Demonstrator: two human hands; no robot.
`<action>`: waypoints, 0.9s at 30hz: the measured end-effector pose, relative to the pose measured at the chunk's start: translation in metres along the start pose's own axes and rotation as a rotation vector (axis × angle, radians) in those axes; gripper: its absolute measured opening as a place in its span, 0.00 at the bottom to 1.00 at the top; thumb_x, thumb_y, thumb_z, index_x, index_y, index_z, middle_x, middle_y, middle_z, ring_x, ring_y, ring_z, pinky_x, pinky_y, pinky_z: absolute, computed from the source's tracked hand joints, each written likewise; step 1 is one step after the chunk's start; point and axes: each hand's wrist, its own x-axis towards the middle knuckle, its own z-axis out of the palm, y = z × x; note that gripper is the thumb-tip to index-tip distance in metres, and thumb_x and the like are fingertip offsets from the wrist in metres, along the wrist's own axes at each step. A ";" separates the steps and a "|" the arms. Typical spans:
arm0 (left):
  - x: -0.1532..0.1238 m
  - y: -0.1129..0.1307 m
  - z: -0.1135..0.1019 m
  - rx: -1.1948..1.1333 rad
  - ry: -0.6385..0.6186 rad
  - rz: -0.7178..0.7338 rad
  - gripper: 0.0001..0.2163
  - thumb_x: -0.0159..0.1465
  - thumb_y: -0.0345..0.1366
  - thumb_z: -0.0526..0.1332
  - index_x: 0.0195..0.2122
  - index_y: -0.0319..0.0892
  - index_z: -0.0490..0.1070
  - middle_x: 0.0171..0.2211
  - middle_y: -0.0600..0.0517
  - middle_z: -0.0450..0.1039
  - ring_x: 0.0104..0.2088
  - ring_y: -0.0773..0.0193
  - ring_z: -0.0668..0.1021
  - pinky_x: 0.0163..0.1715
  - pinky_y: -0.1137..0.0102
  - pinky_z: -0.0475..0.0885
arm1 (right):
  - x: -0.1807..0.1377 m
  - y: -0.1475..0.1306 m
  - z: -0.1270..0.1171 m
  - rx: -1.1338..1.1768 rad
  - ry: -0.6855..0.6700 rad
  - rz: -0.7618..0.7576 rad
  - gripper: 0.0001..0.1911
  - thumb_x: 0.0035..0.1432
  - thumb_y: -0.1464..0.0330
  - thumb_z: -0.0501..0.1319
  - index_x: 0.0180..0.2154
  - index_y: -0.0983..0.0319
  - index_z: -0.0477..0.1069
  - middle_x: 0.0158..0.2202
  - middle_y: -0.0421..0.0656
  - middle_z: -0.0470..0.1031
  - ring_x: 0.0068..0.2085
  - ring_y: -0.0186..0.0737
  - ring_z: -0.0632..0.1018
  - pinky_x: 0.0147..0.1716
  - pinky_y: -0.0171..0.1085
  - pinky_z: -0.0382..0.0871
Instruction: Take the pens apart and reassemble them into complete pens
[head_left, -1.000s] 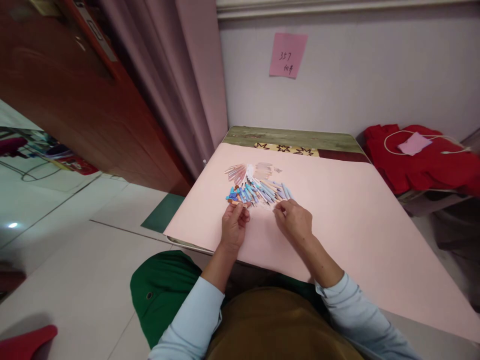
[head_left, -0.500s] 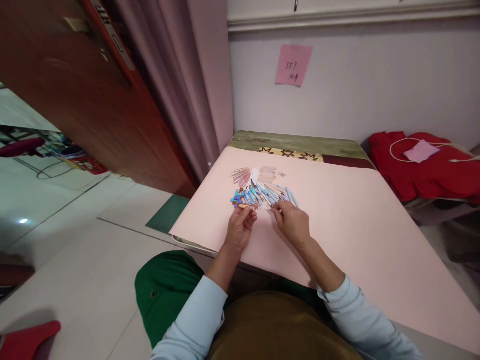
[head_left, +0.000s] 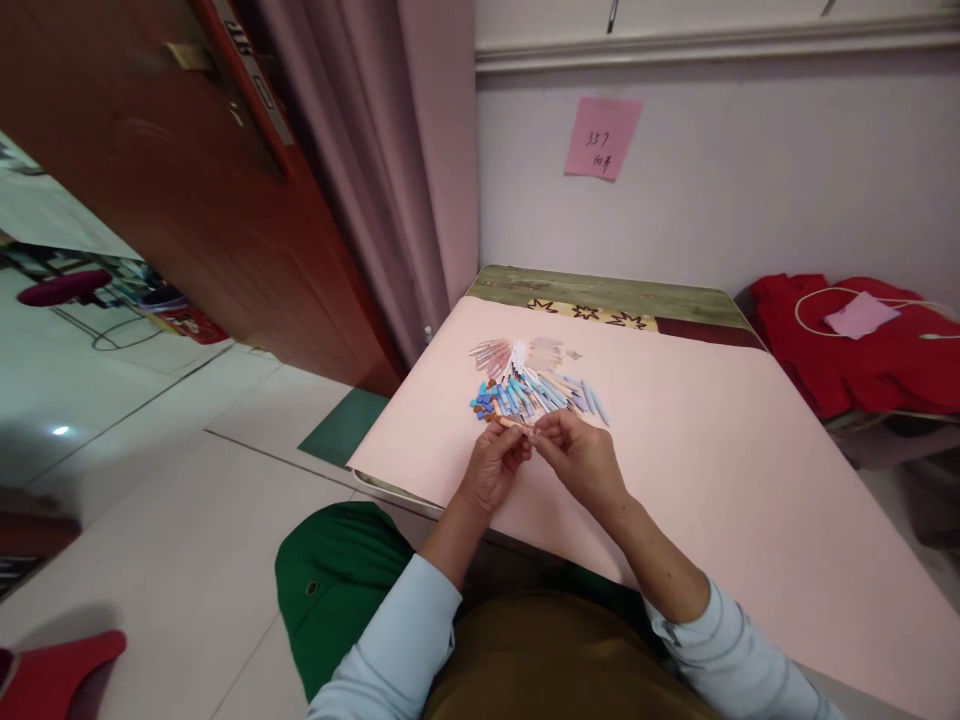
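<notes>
A heap of small pens and caps point(head_left: 536, 385), blue, white and pinkish, lies on the pink sheet point(head_left: 697, 450) covering the table. Just in front of the heap my left hand point(head_left: 499, 465) and my right hand point(head_left: 577, 455) meet, fingertips pinched together on one thin orange-tan pen point(head_left: 517, 424) held between them. Both hands hover slightly above the sheet, close to the nearest blue pieces of the heap.
Behind the sheet shows the green table edge with a star-patterned strip point(head_left: 592, 313). A pink note point(head_left: 602, 138) hangs on the wall. Red cloth with a white cable point(head_left: 862, 335) lies at the right. A brown door point(head_left: 150, 190) and curtain point(head_left: 390, 170) stand at the left.
My hands, earlier apart at the heap's near edge, have come together. The left lifted a thin pen from the heap and the right now pinches its other end.
</notes>
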 end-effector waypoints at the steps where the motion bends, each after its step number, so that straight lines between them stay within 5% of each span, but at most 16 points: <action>1: 0.000 0.000 -0.001 -0.027 -0.005 -0.023 0.10 0.55 0.33 0.70 0.32 0.37 0.71 0.29 0.53 0.72 0.26 0.74 0.74 0.27 0.79 0.71 | 0.000 -0.001 0.001 0.041 -0.001 0.016 0.10 0.54 0.60 0.64 0.36 0.59 0.72 0.29 0.41 0.79 0.29 0.38 0.79 0.32 0.35 0.72; 7: -0.001 0.005 -0.003 -0.213 -0.021 -0.183 0.08 0.56 0.30 0.69 0.34 0.36 0.71 0.28 0.53 0.71 0.25 0.75 0.74 0.24 0.82 0.71 | 0.011 0.005 0.003 0.343 -0.078 0.169 0.21 0.46 0.53 0.69 0.34 0.61 0.69 0.22 0.36 0.72 0.22 0.32 0.71 0.23 0.31 0.66; 10: 0.001 0.011 -0.003 -0.320 0.033 -0.150 0.03 0.61 0.29 0.64 0.34 0.36 0.71 0.31 0.51 0.73 0.26 0.77 0.74 0.24 0.84 0.72 | 0.017 0.019 -0.015 0.399 0.014 0.203 0.21 0.51 0.51 0.65 0.33 0.62 0.70 0.23 0.38 0.72 0.21 0.31 0.69 0.21 0.31 0.64; 15: 0.010 0.012 -0.004 -0.355 0.168 -0.057 0.01 0.65 0.28 0.60 0.36 0.36 0.71 0.37 0.47 0.77 0.26 0.77 0.75 0.25 0.84 0.74 | 0.018 0.045 -0.053 -0.147 0.243 0.149 0.14 0.56 0.56 0.61 0.32 0.60 0.76 0.25 0.40 0.75 0.27 0.37 0.74 0.29 0.34 0.66; 19: 0.012 0.006 -0.004 -0.237 0.179 -0.043 0.03 0.61 0.30 0.65 0.35 0.37 0.72 0.35 0.47 0.78 0.24 0.75 0.76 0.23 0.83 0.74 | 0.014 0.050 -0.049 -0.570 0.090 0.130 0.09 0.58 0.65 0.60 0.33 0.56 0.79 0.34 0.40 0.79 0.33 0.38 0.76 0.34 0.34 0.64; 27: 0.006 0.004 0.005 -0.072 0.134 -0.060 0.07 0.59 0.33 0.68 0.35 0.37 0.72 0.33 0.48 0.79 0.24 0.73 0.77 0.22 0.81 0.74 | 0.015 0.048 -0.015 -0.866 -0.043 0.146 0.11 0.61 0.66 0.57 0.35 0.58 0.78 0.37 0.44 0.78 0.36 0.39 0.77 0.32 0.34 0.60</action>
